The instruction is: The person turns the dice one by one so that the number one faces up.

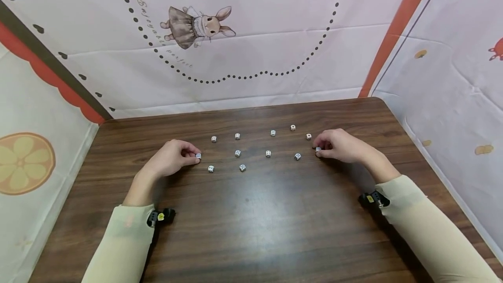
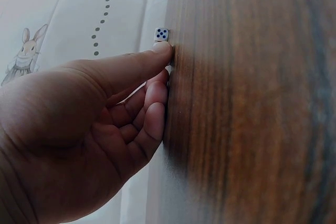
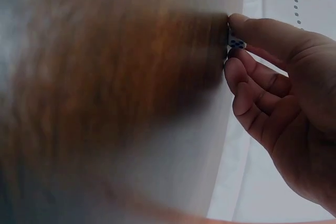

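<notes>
On the left of the table, my left hand pinches a small white die between thumb and index finger. The left wrist view shows the blue five-dot face of this die past the thumb tip; the index finger is mostly hidden there. At the right, my right hand pinches another white die, whose dark blue dots show between thumb and fingers in the right wrist view. Nearest to the left hand lies a two-dot die; nearest to the right is a one-dot die.
Several more dice lie scattered between the hands, among them a die, a die and a die. The brown wooden table meets a printed cloth at its back and sides.
</notes>
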`<state>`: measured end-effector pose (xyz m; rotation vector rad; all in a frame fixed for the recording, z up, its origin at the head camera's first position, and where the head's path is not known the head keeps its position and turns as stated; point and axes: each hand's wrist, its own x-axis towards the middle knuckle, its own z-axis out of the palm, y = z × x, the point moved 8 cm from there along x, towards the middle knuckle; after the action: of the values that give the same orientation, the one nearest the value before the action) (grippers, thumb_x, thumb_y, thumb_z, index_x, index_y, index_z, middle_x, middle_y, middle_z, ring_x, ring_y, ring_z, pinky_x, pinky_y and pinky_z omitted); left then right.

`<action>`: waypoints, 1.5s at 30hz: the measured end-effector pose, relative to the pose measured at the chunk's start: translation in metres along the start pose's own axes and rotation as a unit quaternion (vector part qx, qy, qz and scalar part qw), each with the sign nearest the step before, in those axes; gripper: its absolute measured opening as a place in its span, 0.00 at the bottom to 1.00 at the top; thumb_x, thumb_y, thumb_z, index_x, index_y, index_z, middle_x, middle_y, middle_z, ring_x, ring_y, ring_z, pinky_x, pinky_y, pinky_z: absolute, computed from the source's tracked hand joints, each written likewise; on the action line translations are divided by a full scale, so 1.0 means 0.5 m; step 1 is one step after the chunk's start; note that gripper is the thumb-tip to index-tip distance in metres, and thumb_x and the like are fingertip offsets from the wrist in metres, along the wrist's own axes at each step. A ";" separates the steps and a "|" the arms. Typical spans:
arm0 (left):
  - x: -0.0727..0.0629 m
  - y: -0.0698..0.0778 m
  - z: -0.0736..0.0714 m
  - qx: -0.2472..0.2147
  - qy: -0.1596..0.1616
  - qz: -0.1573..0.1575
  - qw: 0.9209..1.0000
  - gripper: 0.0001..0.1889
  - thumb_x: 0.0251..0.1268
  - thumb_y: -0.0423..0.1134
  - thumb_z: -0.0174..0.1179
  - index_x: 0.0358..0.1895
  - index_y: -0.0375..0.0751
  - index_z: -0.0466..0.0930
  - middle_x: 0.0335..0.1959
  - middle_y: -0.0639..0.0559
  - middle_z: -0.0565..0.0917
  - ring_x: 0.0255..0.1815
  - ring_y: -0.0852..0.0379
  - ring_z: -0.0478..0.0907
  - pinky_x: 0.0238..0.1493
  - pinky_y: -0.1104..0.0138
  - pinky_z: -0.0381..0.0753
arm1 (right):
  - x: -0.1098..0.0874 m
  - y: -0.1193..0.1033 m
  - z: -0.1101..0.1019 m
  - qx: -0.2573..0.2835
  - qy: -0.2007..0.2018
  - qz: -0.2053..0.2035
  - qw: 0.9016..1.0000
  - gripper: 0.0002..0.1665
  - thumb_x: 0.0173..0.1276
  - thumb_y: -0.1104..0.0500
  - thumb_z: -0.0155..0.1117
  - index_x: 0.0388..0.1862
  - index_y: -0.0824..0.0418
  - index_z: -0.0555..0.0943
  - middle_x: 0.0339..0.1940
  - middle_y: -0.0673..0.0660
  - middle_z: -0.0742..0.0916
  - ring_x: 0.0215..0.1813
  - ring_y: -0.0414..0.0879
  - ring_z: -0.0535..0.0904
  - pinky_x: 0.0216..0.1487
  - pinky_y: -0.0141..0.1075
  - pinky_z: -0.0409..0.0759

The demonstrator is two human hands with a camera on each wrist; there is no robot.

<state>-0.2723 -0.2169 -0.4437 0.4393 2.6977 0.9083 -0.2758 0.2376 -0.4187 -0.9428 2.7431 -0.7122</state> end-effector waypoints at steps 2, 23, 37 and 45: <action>-0.002 -0.001 0.000 -0.002 0.001 0.000 1.000 0.06 0.72 0.39 0.71 0.47 0.43 0.91 0.35 0.54 0.86 0.38 0.54 0.78 0.41 0.61 0.78 | 0.002 -0.001 0.001 0.002 0.001 0.001 1.000 0.07 0.68 0.65 0.77 0.44 0.58 0.89 0.37 0.46 0.87 0.37 0.40 0.80 0.41 0.41 0.81; -0.002 0.000 0.002 -0.007 0.004 -0.003 1.000 0.07 0.71 0.38 0.71 0.47 0.42 0.91 0.35 0.54 0.86 0.37 0.55 0.78 0.39 0.63 0.78 | 0.005 0.018 0.009 0.052 0.003 0.045 0.998 0.05 0.71 0.63 0.75 0.42 0.56 0.87 0.32 0.44 0.86 0.37 0.42 0.80 0.41 0.38 0.78; -0.002 -0.001 0.002 -0.004 0.005 0.000 1.000 0.06 0.72 0.38 0.71 0.47 0.42 0.91 0.34 0.55 0.85 0.36 0.55 0.78 0.39 0.63 0.77 | 0.006 0.017 0.008 0.041 -0.006 0.041 0.998 0.09 0.69 0.64 0.76 0.46 0.58 0.87 0.32 0.44 0.85 0.37 0.42 0.80 0.41 0.38 0.79; -0.003 0.000 0.002 -0.004 0.004 0.001 1.000 0.07 0.72 0.38 0.71 0.47 0.42 0.91 0.34 0.54 0.86 0.37 0.54 0.79 0.40 0.62 0.78 | 0.016 -0.010 0.006 0.019 -0.008 0.006 1.000 0.07 0.68 0.65 0.76 0.43 0.58 0.88 0.33 0.45 0.85 0.36 0.41 0.79 0.40 0.40 0.80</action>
<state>-0.2704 -0.2169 -0.4440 0.4377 2.6998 0.9241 -0.2787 0.2280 -0.4191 -0.9185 2.7093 -0.7472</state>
